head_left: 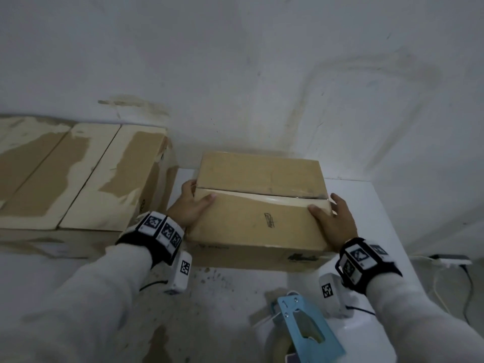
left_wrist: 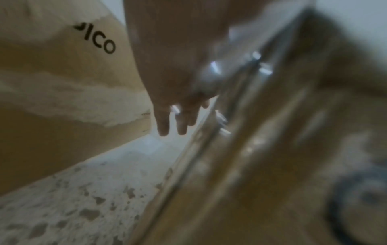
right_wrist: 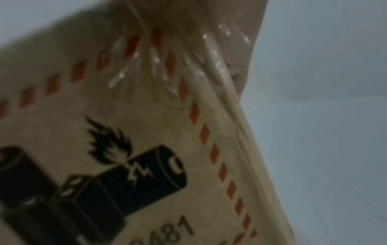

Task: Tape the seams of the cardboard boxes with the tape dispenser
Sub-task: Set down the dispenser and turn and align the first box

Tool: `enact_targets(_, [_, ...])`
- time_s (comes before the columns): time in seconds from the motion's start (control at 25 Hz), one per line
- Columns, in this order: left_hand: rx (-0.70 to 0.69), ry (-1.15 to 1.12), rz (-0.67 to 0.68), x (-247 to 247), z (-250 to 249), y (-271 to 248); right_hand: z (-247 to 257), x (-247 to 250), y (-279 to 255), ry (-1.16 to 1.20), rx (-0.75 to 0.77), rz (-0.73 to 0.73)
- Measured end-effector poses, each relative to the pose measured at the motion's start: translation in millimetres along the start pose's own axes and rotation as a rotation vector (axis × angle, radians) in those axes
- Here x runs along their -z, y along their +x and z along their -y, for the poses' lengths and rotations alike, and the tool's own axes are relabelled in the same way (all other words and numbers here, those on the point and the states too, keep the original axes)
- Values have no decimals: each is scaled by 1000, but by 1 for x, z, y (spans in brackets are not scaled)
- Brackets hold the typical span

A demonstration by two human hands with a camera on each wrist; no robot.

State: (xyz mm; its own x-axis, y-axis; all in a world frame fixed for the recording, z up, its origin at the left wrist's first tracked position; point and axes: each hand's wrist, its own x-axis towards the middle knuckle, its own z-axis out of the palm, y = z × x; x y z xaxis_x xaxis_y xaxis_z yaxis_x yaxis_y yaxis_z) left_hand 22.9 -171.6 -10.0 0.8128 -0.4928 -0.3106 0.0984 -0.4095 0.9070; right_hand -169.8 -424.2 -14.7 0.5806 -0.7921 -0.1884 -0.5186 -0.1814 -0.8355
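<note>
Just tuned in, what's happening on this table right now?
A person has both hands on the small cardboard box in the middle of the white table: the left hand holds its left end, the right hand its right end, thumbs on top. The centre seam is slightly lifted. The blue tape dispenser lies untouched on the table's near side. A larger cardboard box sits to the left.
</note>
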Motion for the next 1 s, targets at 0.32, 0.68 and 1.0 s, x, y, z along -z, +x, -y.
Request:
enact_targets(0.32, [-99,-261,-141,-22,23,-54,-30,-6,-33,474,-40,119])
enact_targets(0.68, [-59,-345,-114,-19,88,-70,-57,16,-40,392,-12,173])
enact_targets(1.0, [29,-509,-292,-26,98,-71,-66,14,-73,518,-15,65])
